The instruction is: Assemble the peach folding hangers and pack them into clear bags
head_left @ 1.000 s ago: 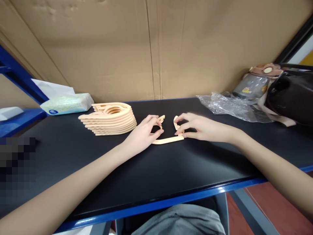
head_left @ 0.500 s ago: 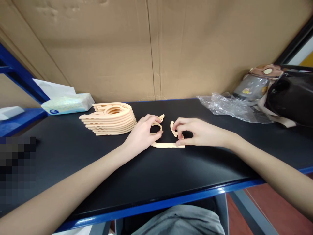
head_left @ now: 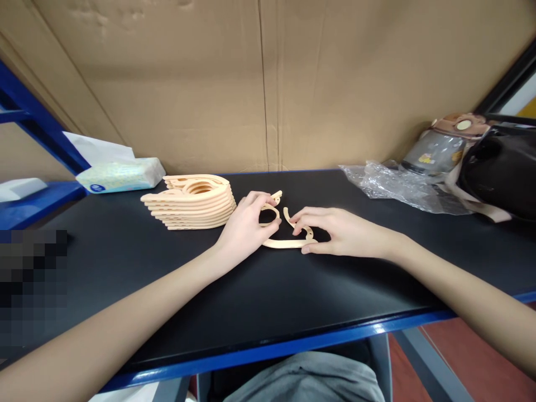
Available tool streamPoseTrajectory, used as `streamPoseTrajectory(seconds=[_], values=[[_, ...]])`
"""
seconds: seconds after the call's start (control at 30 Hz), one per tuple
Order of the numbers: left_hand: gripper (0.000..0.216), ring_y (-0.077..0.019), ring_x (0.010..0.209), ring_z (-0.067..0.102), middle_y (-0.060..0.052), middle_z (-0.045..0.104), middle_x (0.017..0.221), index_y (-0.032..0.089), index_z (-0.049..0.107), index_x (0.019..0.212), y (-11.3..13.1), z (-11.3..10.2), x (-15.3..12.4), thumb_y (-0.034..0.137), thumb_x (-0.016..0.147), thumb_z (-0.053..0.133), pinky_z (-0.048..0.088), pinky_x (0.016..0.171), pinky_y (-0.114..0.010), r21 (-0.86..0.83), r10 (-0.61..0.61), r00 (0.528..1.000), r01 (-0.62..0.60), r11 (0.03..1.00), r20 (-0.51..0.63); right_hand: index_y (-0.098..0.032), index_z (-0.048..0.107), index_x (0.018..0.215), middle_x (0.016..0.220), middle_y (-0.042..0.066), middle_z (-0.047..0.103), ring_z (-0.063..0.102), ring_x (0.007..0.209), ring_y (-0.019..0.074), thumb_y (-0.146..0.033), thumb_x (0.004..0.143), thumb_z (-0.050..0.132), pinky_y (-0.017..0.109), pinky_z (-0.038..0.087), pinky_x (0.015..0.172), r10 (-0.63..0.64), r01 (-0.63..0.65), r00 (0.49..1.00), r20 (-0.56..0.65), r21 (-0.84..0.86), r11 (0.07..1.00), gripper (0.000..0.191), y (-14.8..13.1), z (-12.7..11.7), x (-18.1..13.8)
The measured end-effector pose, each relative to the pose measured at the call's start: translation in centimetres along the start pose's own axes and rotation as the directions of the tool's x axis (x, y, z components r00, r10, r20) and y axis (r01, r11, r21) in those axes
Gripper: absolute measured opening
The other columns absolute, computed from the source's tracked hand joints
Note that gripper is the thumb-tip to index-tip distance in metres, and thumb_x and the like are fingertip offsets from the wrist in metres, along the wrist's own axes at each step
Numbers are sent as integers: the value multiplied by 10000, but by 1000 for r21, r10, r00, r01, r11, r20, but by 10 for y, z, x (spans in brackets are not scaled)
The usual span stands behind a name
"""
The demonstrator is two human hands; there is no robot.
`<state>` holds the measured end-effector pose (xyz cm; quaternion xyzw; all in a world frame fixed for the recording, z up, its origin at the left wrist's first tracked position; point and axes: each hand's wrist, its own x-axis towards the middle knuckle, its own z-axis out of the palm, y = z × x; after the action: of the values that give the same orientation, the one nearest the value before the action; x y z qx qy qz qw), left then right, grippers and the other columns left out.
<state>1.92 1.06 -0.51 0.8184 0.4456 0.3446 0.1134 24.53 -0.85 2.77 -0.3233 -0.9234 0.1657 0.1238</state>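
Note:
A cream plastic folding hanger (head_left: 285,244) lies on the black tabletop between my hands, its long arm toward me. My left hand (head_left: 250,220) is closed on its left side, thumb and fingers around the looped part, and covers some of it. My right hand (head_left: 341,230) curls over the right end, thumb by the end of the long arm and fingers on a slim curved piece (head_left: 287,215) that looks like the hook. Left of my left hand stands a neat stack of matching folded hangers (head_left: 196,204).
A tissue pack (head_left: 121,176) sits at the back left. At the back right lie crumpled clear plastic (head_left: 389,184), a bottle (head_left: 438,148) with a brown lid, and a black bag (head_left: 498,167). Cardboard (head_left: 176,84) rises behind the blue-edged table (head_left: 268,357).
The curved piece under my right fingers has swung left, nearer the loop. My right fingers have moved left with it and spread a little. My left hand keeps its hold.

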Motion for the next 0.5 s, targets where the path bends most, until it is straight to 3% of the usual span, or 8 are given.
streamPoseTrajectory(seconds=[0.3,0.5], values=[[245,-255,1080,557,-49,588,1138,209,548,1066,3,-1,0,210,826,597,458,940,-435,55,-69,997,70,996,-27,-212,630,1111,1252,50,600,600,998,164,-245,860,644,328,461,893,-97,76,994,54,309,948,254,2,0,3],[252,-258,1076,552,-46,582,1149,218,544,1064,5,0,-1,229,819,603,453,944,-436,58,-60,998,60,997,1,-220,620,1165,1264,47,594,553,1145,179,-179,853,639,359,426,985,-142,109,988,55,394,912,315,4,4,3]])
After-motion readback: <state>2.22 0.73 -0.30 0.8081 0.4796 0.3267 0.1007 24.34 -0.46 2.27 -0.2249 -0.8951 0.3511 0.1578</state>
